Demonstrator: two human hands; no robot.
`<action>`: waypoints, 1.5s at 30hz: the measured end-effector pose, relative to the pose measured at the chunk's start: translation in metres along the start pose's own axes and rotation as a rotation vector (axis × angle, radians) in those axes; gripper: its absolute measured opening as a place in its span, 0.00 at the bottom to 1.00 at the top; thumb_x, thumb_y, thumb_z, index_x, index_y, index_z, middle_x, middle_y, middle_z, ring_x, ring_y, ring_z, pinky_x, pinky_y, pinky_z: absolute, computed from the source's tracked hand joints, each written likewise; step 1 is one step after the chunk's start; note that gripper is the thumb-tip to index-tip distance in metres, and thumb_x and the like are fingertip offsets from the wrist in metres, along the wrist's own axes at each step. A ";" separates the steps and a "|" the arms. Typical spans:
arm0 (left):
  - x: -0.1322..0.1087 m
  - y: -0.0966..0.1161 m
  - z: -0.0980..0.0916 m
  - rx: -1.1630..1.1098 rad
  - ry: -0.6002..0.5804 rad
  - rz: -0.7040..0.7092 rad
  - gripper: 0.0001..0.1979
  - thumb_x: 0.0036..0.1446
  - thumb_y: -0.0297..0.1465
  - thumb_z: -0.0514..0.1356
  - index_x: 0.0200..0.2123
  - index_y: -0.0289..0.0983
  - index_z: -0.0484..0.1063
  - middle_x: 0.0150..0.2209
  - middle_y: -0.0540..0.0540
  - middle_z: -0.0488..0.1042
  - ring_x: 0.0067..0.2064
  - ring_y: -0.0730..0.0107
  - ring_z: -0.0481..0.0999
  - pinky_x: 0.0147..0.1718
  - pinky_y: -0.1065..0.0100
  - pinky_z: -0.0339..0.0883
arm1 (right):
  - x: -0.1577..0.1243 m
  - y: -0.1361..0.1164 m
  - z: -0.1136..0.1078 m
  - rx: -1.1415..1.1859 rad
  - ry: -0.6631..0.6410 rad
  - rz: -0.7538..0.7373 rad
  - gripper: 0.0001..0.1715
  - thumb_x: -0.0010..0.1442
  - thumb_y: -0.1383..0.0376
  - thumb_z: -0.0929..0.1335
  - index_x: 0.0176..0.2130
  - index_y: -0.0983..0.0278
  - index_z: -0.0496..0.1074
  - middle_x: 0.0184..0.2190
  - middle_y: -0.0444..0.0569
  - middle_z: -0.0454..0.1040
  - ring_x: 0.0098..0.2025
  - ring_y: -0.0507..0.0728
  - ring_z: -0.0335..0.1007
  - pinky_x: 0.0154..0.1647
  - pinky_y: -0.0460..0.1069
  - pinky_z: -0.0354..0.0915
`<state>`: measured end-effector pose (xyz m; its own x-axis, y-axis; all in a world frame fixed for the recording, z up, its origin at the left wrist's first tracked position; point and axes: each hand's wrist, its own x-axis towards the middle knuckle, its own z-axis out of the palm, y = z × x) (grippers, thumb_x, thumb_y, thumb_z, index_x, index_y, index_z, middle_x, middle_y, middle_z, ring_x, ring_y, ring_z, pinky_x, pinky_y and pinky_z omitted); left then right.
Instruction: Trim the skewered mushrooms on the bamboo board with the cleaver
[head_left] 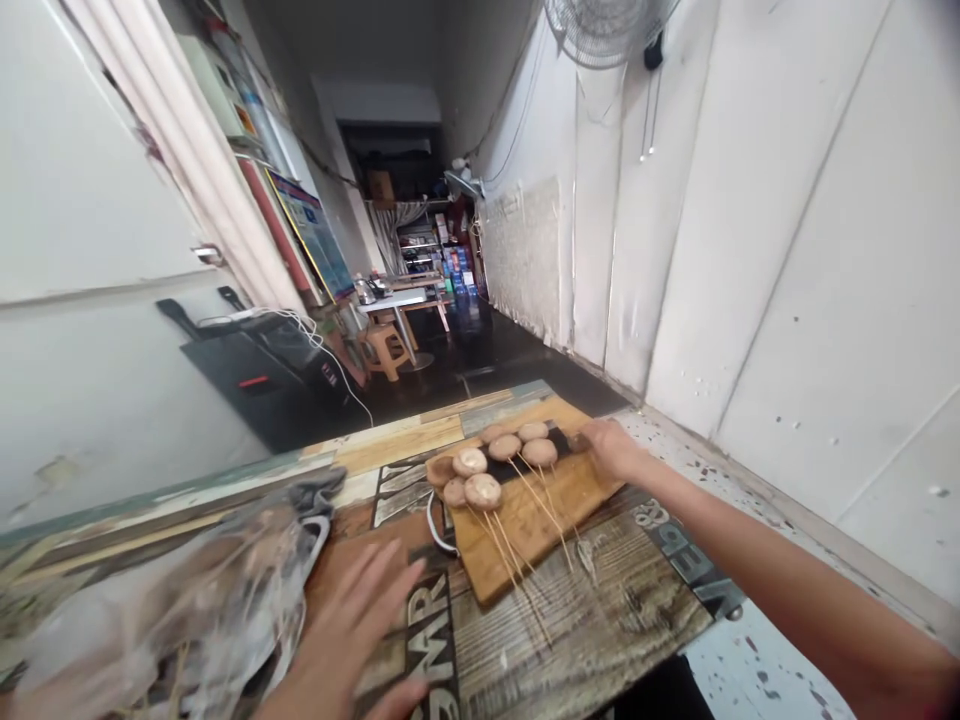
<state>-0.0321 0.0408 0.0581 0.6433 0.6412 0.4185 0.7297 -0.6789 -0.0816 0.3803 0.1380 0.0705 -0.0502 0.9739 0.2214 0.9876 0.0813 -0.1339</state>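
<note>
Using the wooden board (519, 508) as landmark, going left to right from where I'm standing. Well left of the board, a clear plastic bag (202, 605) is lying on the wood-print tabletop (622, 610), bulging with brownish pieces; probably more mushrooms, though blur is hiding the detail. Left of the board too, by the bag's far edge, a grey cloth-like bundle (321, 488) is sitting. Between bag and board, on the near side, the left hand (341, 625) is hanging low with fingers spread and released, gripping nothing; can't tell if it's touching the tabletop.

At the board's left edge, a white loop (439, 525) is showing. On the board's far half, mushrooms (482, 491) are resting in two clusters, thin sticks (537, 492) running out from them toward the near edge, some tips sticking out past it. Under and beside the right cluster, something dark and flat (561, 440) is lying on the board. At the board's right end, the right hand (611, 447) is curling its fingers; can't tell whether they're grasping the board's edge or the dark thing.

Progress, judging: the board's mushrooms are looking done, already on sticks; the bag's load is seemingly waiting, amount unclear.
</note>
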 end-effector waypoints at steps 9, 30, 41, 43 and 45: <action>0.190 0.122 0.052 -0.128 -0.299 0.056 0.31 0.58 0.49 0.46 0.62 0.43 0.53 0.66 0.41 0.47 0.66 0.55 0.42 0.61 0.42 0.34 | 0.018 0.023 0.012 -0.125 -0.097 -0.122 0.16 0.48 0.71 0.66 0.39 0.70 0.72 0.42 0.59 0.72 0.44 0.63 0.68 0.44 0.51 0.61; 0.137 0.070 0.070 -0.134 -0.358 0.143 0.32 0.54 0.23 0.47 0.64 0.36 0.48 0.66 0.41 0.44 0.66 0.60 0.43 0.62 0.50 0.43 | -0.031 0.059 -0.045 -0.249 -0.107 -0.264 0.08 0.45 0.68 0.64 0.30 0.65 0.70 0.32 0.54 0.75 0.36 0.62 0.72 0.32 0.49 0.59; 0.106 0.036 0.059 -0.127 -0.363 0.094 0.26 0.62 0.34 0.45 0.63 0.36 0.50 0.65 0.40 0.48 0.65 0.61 0.47 0.62 0.56 0.45 | -0.041 0.038 -0.012 -0.177 -0.087 -0.188 0.04 0.45 0.67 0.63 0.26 0.63 0.64 0.30 0.49 0.73 0.31 0.58 0.70 0.27 0.48 0.51; 0.101 0.029 0.057 -0.118 -0.383 0.086 0.27 0.63 0.37 0.43 0.64 0.37 0.50 0.65 0.41 0.48 0.66 0.61 0.46 0.63 0.56 0.43 | -0.041 0.032 -0.007 -0.163 -0.085 -0.174 0.03 0.45 0.67 0.63 0.27 0.63 0.64 0.31 0.48 0.73 0.31 0.58 0.70 0.27 0.48 0.50; 0.097 0.025 0.056 -0.109 -0.391 0.066 0.28 0.63 0.39 0.43 0.63 0.36 0.50 0.65 0.40 0.48 0.66 0.62 0.46 0.63 0.57 0.43 | -0.041 0.031 -0.007 -0.161 -0.088 -0.167 0.03 0.45 0.67 0.63 0.27 0.63 0.64 0.31 0.49 0.72 0.31 0.58 0.70 0.27 0.48 0.50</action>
<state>0.0619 0.1061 0.0458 0.7429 0.6684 0.0382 0.6686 -0.7436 0.0087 0.4137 0.0989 0.0641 -0.2209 0.9650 0.1416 0.9751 0.2152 0.0543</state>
